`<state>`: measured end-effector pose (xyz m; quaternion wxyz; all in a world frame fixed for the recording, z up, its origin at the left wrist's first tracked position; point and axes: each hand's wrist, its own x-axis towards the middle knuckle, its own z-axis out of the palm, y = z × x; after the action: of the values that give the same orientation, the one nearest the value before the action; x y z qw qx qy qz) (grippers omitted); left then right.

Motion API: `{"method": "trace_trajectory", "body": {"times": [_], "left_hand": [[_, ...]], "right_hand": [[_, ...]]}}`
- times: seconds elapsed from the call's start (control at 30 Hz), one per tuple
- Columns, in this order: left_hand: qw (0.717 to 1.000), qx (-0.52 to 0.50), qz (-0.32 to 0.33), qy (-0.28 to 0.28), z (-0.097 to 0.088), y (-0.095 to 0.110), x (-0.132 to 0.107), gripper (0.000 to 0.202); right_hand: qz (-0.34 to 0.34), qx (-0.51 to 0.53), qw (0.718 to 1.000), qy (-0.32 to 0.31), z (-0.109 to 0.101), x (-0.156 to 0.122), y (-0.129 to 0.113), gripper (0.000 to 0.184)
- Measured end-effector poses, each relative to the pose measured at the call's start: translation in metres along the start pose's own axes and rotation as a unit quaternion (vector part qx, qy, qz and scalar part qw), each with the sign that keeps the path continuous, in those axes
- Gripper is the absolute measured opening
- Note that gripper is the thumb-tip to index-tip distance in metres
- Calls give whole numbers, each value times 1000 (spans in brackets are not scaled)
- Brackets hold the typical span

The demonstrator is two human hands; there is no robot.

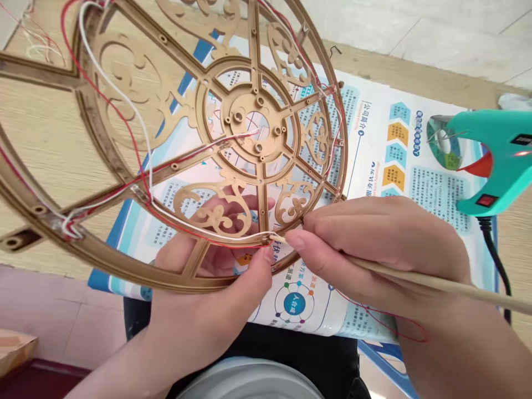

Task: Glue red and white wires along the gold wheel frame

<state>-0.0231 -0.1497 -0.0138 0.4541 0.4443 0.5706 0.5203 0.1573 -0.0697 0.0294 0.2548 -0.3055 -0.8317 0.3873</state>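
Note:
A large round gold ornate frame (257, 119) with scrollwork spokes is tilted above the table. Red and white wires (137, 155) run along its ribs and rim. My left hand (208, 299) grips the frame's lower rim from below, thumb pressed on the rim beside the wires. My right hand (374, 249) pinches a thin wooden stick (436, 285) like a pen. The stick's tip touches the wires at the rim, right next to my left thumb.
A teal hot glue gun (494, 160) with a black cord stands at the right on a printed poster (399, 160) spread over the wooden table (45, 138). A roll of tape (444, 145) sits behind the gun's nozzle. A loose red wire trails under my right wrist.

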Motion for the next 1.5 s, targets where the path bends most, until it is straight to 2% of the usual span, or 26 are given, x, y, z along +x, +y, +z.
{"method": "trace_trajectory", "body": {"times": [0.1, 0.2, 0.43, 0.6, 0.73, 0.93, 1.07, 1.2, 1.4, 1.5], "left_hand": [[1000, -21, -7, -1, 1, 1, 2, 31], [1000, -24, 14, -2, 3, 6, 6, 36], [999, -13, 32, -15, 5, 13, 9, 35], [997, -43, 34, -50, 5, 14, 10, 42], [997, -45, 42, -47, 6, 15, 12, 49], [1000, -17, 19, -12, 5, 18, 12, 30], [998, -43, 31, -42, 6, 19, 14, 40], [998, -60, 15, -22, 6, 15, 13, 52], [998, -35, 38, -29, 5, 13, 11, 40], [998, 22, 57, -22, 2, 13, 10, 36]], "right_hand": [[4, 4, 1000, -14, -2, 0, -2, 49], [9, 3, 1000, -20, -2, 0, -4, 48], [-21, -25, 999, -42, -2, -3, 1, 45], [-33, -31, 998, -32, 0, -2, 1, 47], [-18, -42, 999, 6, 3, -2, 1, 48], [-2, -35, 998, 56, 5, 0, 0, 51], [1, -47, 997, 54, 4, -1, -1, 52], [-5, -65, 996, 55, 6, -1, -2, 49], [10, -57, 996, 72, 13, 0, -4, 52], [26, -63, 995, 74, 14, 1, -6, 53]]}}
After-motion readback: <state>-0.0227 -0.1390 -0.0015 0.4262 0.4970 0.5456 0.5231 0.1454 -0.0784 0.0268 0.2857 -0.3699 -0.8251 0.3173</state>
